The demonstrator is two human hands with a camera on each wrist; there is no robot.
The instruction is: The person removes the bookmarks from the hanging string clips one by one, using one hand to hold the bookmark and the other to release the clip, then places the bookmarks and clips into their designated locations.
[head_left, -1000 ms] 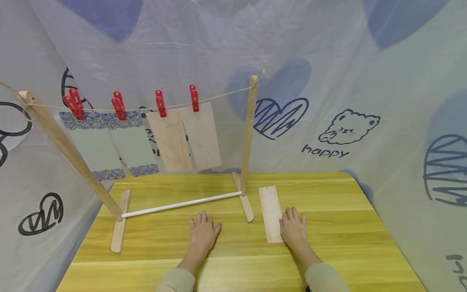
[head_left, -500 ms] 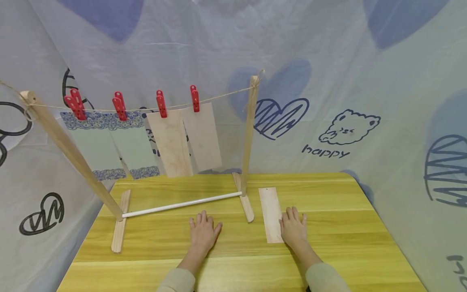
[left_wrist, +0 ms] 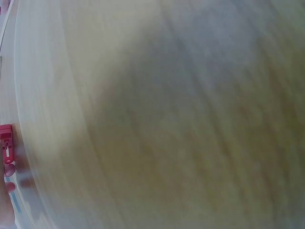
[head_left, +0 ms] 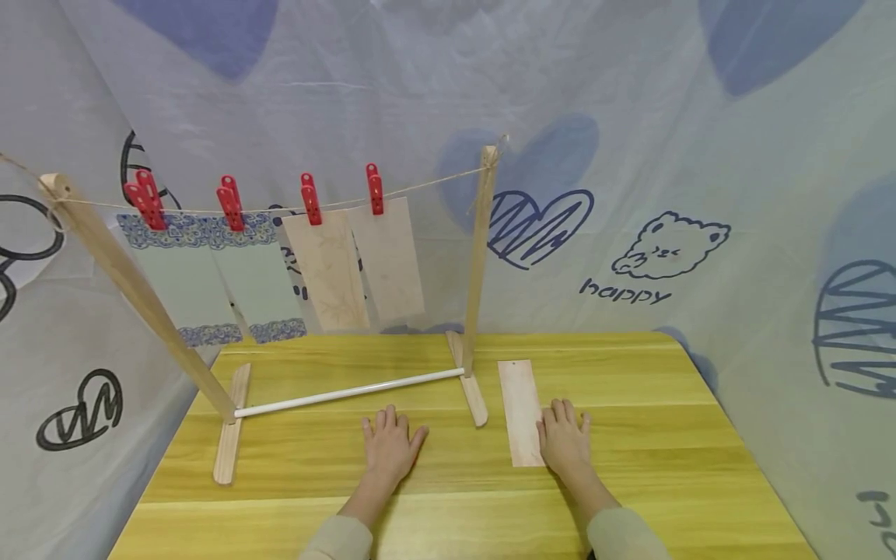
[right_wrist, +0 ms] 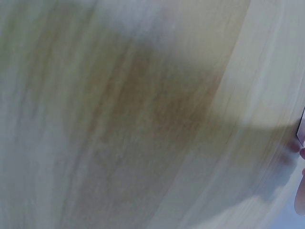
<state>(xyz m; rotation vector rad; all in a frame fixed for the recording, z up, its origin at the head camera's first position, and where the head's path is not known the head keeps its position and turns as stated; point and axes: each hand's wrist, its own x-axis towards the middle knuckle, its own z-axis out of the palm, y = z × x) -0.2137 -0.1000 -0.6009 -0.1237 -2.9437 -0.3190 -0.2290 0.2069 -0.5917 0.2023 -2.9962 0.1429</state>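
Observation:
My left hand (head_left: pixel 390 447) rests palm down on the wooden table, fingers spread, in front of the white rod of a small wooden drying rack. To the right, my right hand (head_left: pixel 564 439) also lies flat, its thumb side at the edge of a narrow pale paper card (head_left: pixel 520 412) with a small hole near its top. A red clothespin (left_wrist: pixel 6 143) appears beside fingertips at the left edge of the left wrist view. In the right wrist view, fingertips (right_wrist: pixel 303 152) and the corner of a card show at the right edge; table surface fills the rest.
Two wooden posts carry a string (head_left: pixel 441 180). Red clothespins (head_left: pixel 312 199) hold two blue-bordered cards (head_left: pixel 255 280) and two plain pale cards (head_left: pixel 388 264) on it. The rack's wooden feet (head_left: pixel 231 428) and white rod (head_left: pixel 350 393) stand on the table (head_left: pixel 651 467). Printed cloth hangs behind.
Both hands stay in place on the table. The hanging plain cards sway slightly; the view shifts a little.

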